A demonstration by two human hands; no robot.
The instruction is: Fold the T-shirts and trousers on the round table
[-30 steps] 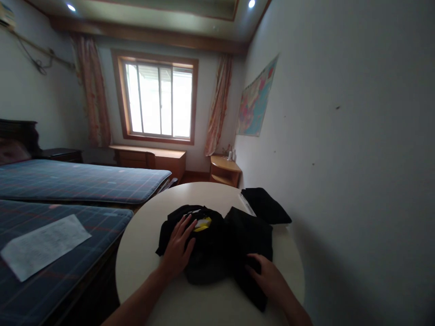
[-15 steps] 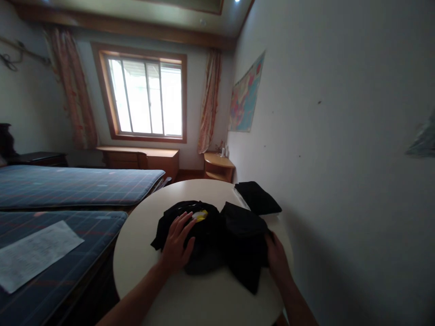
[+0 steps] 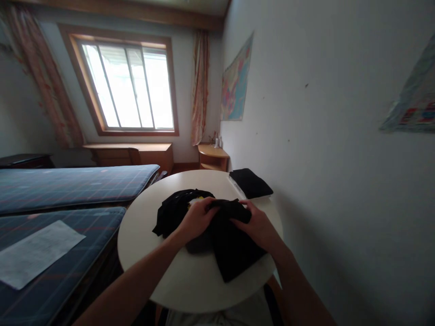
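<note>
My left hand (image 3: 197, 220) and right hand (image 3: 255, 225) are bare. My forearms are bare too, with no sleeves showing. Nothing sits on my wrists.

1. No text is readable anywhere.
2. Wall map (image 3: 235, 86), far beyond right hand (image 3: 255, 226): print too small.
3. Paper sheet (image 3: 36, 251), well left of left hand (image 3: 197, 219): blurred.

Folded black cloth (image 3: 250, 183) at round table's (image 3: 149, 226) far edge; paper sheet (image 3: 36, 251) on blue plaid bed (image 3: 68, 181); window (image 3: 125, 88); wall map (image 3: 235, 83)
</note>
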